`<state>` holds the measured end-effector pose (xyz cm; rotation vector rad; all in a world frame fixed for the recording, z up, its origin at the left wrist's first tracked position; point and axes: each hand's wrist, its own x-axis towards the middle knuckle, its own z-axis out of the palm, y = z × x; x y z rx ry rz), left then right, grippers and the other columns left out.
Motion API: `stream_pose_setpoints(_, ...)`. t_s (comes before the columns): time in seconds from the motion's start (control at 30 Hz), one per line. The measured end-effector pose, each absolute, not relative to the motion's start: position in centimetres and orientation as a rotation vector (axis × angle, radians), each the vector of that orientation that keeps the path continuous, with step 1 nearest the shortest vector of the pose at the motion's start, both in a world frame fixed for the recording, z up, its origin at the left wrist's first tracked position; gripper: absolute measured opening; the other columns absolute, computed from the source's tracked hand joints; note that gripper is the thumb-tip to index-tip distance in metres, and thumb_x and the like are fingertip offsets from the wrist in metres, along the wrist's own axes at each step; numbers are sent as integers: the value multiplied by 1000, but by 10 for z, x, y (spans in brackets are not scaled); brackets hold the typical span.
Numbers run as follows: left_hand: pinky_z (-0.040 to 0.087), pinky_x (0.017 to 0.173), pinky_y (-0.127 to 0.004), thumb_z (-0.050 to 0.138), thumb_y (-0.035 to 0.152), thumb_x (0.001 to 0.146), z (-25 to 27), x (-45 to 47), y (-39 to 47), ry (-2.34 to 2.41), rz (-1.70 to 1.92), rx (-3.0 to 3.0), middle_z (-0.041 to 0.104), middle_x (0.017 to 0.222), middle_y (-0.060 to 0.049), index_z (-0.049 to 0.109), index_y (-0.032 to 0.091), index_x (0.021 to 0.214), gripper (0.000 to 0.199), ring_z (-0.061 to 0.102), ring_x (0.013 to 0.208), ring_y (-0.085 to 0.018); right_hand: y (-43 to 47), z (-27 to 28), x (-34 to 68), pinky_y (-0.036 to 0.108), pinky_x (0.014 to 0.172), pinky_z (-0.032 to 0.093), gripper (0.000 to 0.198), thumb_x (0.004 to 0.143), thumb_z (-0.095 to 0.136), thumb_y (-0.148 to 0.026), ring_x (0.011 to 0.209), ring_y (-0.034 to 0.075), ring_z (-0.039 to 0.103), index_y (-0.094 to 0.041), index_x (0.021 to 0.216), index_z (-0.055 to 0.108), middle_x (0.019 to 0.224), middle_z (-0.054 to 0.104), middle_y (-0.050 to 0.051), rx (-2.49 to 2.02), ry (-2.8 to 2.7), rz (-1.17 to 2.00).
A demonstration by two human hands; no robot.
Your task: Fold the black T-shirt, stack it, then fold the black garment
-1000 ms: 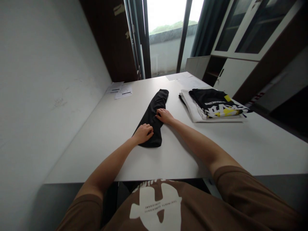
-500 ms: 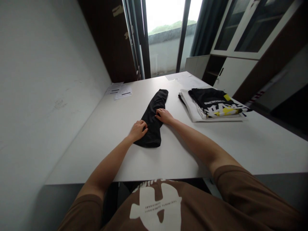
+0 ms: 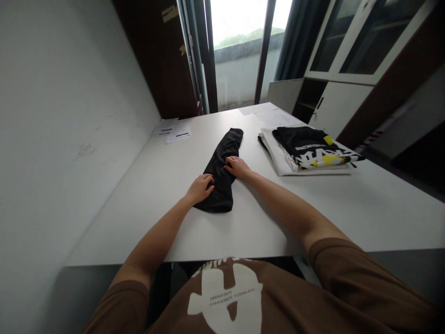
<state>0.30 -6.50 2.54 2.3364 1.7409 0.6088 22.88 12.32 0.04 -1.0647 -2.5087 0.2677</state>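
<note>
While hands [image 3: 200,186] [image 3: 237,167] curl at black cloth's [image 3: 219,172] edges, grip unclear, white tabletop [image 3: 160,176] spreading left

So the left hand [image 3: 200,188] is the one that's shifted: a second ago it was over the lower middle of the black cloth [image 3: 218,170], and now it's resting further left and a bit further up, lying across the cloth's left edge. Its fingers [image 3: 209,178] are lying less tucked under than they were. The left forearm [image 3: 170,222] is leaning a little more to the left too. With the hand out of the way, more of the cloth's lower middle is showing, and the wrist is covering less of the bottom-left corner.
</note>
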Motion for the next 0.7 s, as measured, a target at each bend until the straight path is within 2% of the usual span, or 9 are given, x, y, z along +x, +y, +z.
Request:
stream_pose_setpoints(0.2, 46, 134, -53, 67, 22, 104, 22, 2, -65, 1738, 612, 2341, 63, 163, -12, 70, 24, 127, 23, 58, 153, -30, 123, 0, 230, 48, 115, 51, 20, 106, 64, -36, 131, 34, 66, -23, 118, 73, 132, 76, 14, -1053, -2508, 260)
stream_pose_setpoints(0.4, 45, 135, -52, 66, 24, 105, 19, 2, -63, 1739, 605, 2355, 63, 163, -12, 70, 24, 135, 30, 58, 154, -29, 122, 2, 230, 50, 116, 51, 20, 105, 65, -36, 131, 34, 66, -24, 118, 74, 131, 77, 13, -1053, -2507, 265)
stream_pose_setpoints(0.7, 45, 135, -51, 65, 24, 105, 21, 4, -64, 1724, 596, 2355, 66, 161, -11, 71, 23, 136, 32, 59, 153, -29, 121, 1, 229, 49, 116, 50, 18, 106, 65, -35, 132, 34, 65, -23, 117, 73, 133, 76, 14, -1067, -2506, 262)
